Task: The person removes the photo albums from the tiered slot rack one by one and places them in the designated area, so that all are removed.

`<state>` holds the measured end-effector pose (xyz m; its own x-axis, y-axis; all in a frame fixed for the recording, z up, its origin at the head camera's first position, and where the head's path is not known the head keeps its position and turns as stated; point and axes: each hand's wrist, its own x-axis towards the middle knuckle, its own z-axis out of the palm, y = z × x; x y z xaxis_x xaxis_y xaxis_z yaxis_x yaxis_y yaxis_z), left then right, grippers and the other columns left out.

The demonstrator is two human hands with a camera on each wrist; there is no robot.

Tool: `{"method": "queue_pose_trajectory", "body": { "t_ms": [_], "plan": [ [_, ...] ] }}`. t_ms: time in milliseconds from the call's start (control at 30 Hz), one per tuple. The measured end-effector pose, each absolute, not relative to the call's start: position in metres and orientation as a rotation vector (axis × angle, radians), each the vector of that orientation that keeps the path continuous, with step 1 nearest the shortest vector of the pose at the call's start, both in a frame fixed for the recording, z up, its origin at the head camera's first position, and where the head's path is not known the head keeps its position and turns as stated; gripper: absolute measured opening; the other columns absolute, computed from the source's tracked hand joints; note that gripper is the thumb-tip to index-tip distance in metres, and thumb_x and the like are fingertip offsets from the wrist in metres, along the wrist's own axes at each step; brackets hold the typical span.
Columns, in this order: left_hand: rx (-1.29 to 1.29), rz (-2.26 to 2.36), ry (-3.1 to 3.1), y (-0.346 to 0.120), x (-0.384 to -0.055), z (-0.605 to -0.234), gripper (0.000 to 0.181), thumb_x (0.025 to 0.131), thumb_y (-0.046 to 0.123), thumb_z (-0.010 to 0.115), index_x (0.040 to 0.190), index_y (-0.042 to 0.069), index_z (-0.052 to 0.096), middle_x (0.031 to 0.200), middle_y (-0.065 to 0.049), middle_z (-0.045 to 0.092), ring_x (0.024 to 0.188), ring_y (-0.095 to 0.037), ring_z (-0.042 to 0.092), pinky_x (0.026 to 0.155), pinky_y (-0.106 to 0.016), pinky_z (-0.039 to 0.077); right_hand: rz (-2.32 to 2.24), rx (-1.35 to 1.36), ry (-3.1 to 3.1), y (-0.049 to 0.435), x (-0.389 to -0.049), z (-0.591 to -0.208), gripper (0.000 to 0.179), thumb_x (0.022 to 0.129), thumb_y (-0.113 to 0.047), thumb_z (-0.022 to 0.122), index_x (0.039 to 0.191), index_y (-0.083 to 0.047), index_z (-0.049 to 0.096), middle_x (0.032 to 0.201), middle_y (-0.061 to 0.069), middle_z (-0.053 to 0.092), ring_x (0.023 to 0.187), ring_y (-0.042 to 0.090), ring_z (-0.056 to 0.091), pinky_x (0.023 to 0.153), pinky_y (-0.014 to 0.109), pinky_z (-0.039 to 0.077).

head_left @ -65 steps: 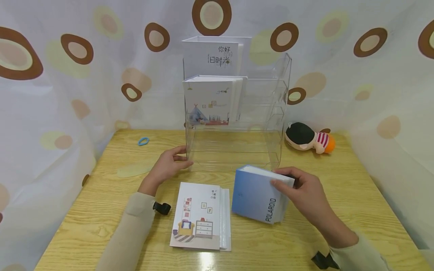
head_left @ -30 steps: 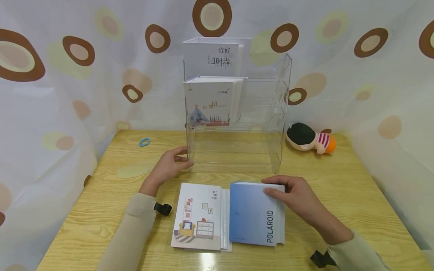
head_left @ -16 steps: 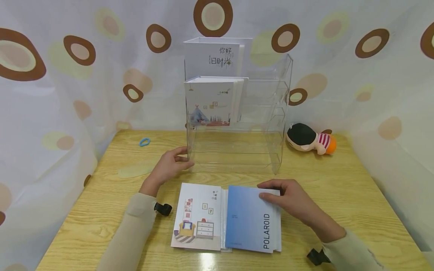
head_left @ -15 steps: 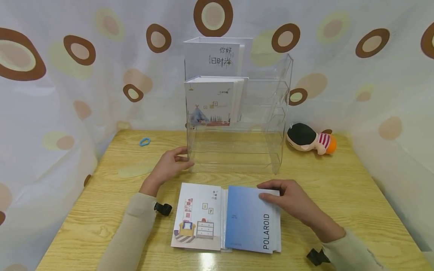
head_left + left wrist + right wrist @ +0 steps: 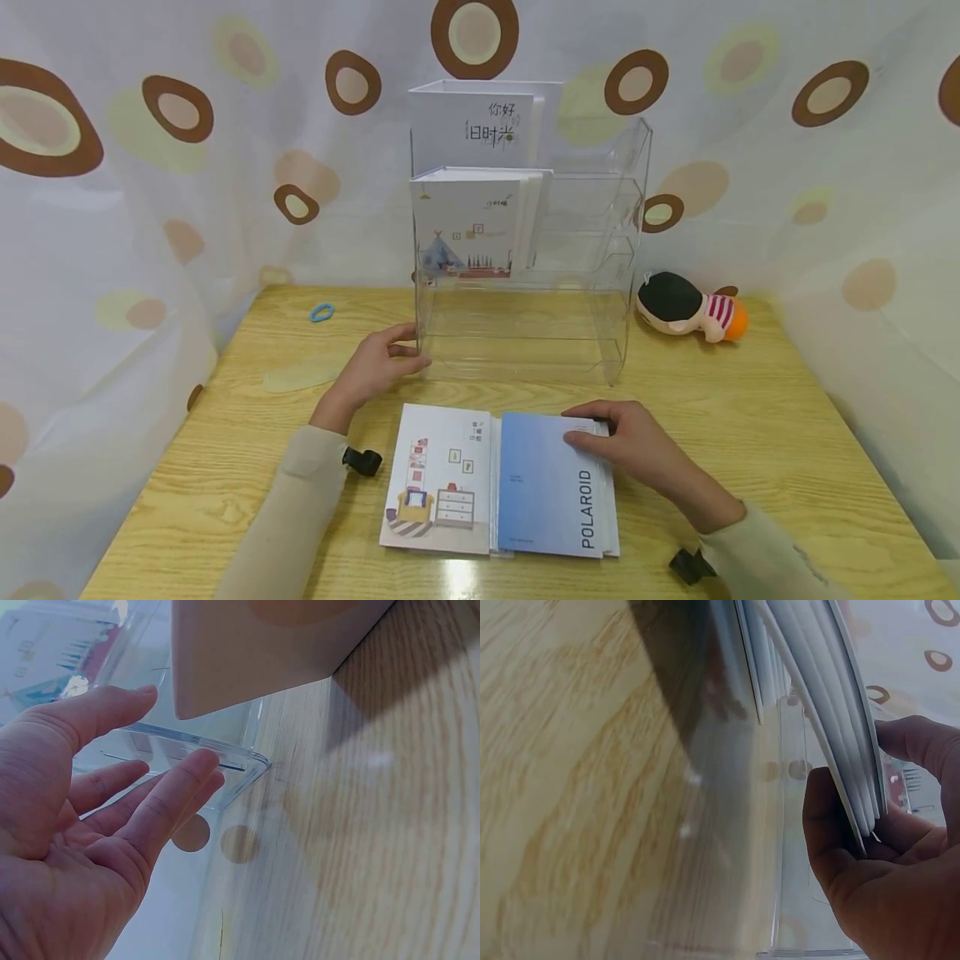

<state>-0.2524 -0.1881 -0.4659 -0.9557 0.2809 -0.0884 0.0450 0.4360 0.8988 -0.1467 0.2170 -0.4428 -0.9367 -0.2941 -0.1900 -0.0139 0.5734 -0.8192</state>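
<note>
My right hand (image 5: 630, 437) pinches a blue photo album (image 5: 551, 483) lettered POLAROID by its right upper corner, thumb on the cover. In the right wrist view its white pages (image 5: 832, 712) show between the thumb and fingers (image 5: 825, 817). Directly left of it lies a white album (image 5: 438, 479) with a chair and a chest of drawers on the cover, their edges close together. At the lower left side of the clear acrylic rack (image 5: 525, 354), my left hand (image 5: 375, 367) rests with loosely extended fingers; the left wrist view shows nothing gripped in the left hand (image 5: 97, 802).
Two more albums stand in the rack's left side: a white lettered album (image 5: 465, 125) above a tent-picture album (image 5: 465, 233). A plush doll (image 5: 690, 307) lies right of the rack. A blue ring (image 5: 322, 312) and a pale comb (image 5: 300, 377) lie on the wooden table (image 5: 750, 450) at left.
My right hand has brought the blue album left and down toward me, from tilted to squared beside the white album. Lately it has shifted slightly further left. The left hand has stayed at the rack.
</note>
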Motion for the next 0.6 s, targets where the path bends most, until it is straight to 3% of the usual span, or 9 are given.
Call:
{"method": "queue_pose_trajectory", "body": {
  "t_ms": [600],
  "plan": [
    [0.265,1.534,2.457,-0.1866,-0.2510,-0.4635,0.076,0.107,0.024,0.079,0.173,0.010,0.043,0.174,-0.021,0.048,0.150,-0.043,0.061,0.113,-0.054,0.062,-1.229,-0.252,2.568,0.2096,-0.1518,-0.4527,0.047,0.101,-0.034,0.085,0.138,-0.006,0.079,0.130,0.013,0.081,0.091,0.011,0.072,0.086,0.023,0.056]
  ]
}}
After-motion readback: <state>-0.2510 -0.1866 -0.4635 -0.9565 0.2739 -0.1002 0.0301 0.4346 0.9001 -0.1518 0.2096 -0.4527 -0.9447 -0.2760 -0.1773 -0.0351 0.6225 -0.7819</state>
